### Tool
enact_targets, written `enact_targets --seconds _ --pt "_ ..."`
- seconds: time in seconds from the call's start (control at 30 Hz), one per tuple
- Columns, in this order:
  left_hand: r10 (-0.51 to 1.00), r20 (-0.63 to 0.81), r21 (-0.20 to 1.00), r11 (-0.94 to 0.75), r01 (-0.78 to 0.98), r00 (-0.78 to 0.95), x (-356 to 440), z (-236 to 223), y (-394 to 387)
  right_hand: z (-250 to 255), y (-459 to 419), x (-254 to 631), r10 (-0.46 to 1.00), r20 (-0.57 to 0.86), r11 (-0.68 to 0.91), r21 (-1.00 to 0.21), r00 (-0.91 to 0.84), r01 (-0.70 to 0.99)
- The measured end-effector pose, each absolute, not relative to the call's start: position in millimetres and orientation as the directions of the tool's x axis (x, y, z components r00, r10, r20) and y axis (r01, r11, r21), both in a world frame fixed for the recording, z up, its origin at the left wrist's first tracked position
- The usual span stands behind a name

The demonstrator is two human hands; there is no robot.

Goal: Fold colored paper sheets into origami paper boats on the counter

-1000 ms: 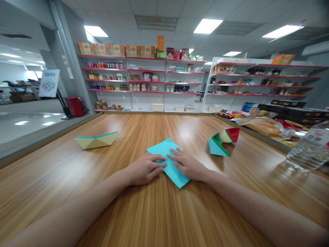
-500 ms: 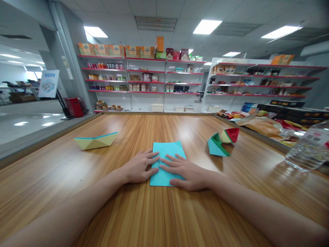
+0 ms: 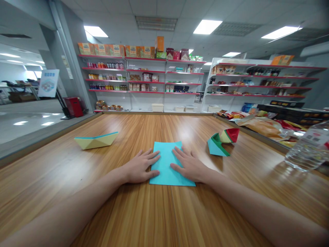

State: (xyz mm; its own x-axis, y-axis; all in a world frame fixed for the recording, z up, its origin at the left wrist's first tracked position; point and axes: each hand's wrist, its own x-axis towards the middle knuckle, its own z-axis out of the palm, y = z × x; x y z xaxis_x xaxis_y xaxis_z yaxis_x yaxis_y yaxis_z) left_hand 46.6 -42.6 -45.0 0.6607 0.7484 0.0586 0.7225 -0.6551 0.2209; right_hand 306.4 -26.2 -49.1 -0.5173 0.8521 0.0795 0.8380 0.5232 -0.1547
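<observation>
A light-blue sheet of paper (image 3: pixel 166 168) lies flat on the wooden table in front of me. My left hand (image 3: pixel 142 167) rests along its left edge, fingers spread and their tips on the paper. On the right side my right hand (image 3: pixel 189 164) lies with fingers stretched out over the paper and its edge. Neither hand grips anything. To the left stands a folded paper boat (image 3: pixel 99 141), yellow with a blue rim. Right of the sheet sit a blue and green folded paper piece (image 3: pixel 217 145) and, touching or close behind it, a red and yellow one (image 3: pixel 230 135).
The wooden table (image 3: pixel 123 212) has a raised border. A clear plastic bottle (image 3: pixel 307 147) stands at the right, near packaged snacks (image 3: pixel 264 125) beyond the border. Shelves (image 3: pixel 146 82) of goods line the back, and a sign (image 3: pixel 48 83) stands at the far left.
My right hand has slid to the right across the paper, uncovering its middle and lower right corner. My left hand has stayed nearly in place.
</observation>
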Motion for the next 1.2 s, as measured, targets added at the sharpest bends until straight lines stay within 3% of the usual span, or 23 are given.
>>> enact_targets --seconds 0.17,0.27,0.4,0.5,0.63,0.77,0.87,0.97,1.2 --pt "0.763 0.062 0.213 -0.64 0.738 0.643 45 -48 -40 -33 -38 305 0.654 0.204 0.742 0.011 -0.728 0.67" --pt "0.782 0.076 0.206 -0.62 0.757 0.619 45 -53 -37 -28 -43 301 0.61 0.236 0.767 0.066 -0.757 0.638" --pt "0.838 0.134 0.209 -0.545 0.812 0.528 47 -59 -33 -31 -44 297 0.645 0.285 0.723 0.07 -0.709 0.687" --pt "0.874 0.191 0.231 -0.483 0.845 0.447 46 -62 -30 -33 -42 299 0.662 0.189 0.74 -0.013 -0.725 0.672" --pt "0.855 0.386 0.301 -0.472 0.829 0.347 44 -58 -29 -28 -42 299 0.655 0.132 0.755 -0.073 -0.744 0.652" --pt "0.624 0.625 0.249 -0.728 0.638 0.468 50 -46 -42 -23 -46 296 0.633 0.206 0.767 -0.038 -0.746 0.64" --pt "0.48 0.533 0.18 -0.869 0.461 0.697 60 -39 -56 -24 -46 295 0.617 0.233 0.776 -0.021 -0.751 0.631" --pt "0.446 0.371 0.21 -0.895 0.394 0.815 66 -36 -63 -30 -43 298 0.618 0.274 0.772 -0.037 -0.737 0.634" --pt "0.706 0.423 0.285 -0.698 0.656 0.568 55 -45 -45 -46 -26 305 0.811 0.399 0.493 -0.074 -0.428 0.867"
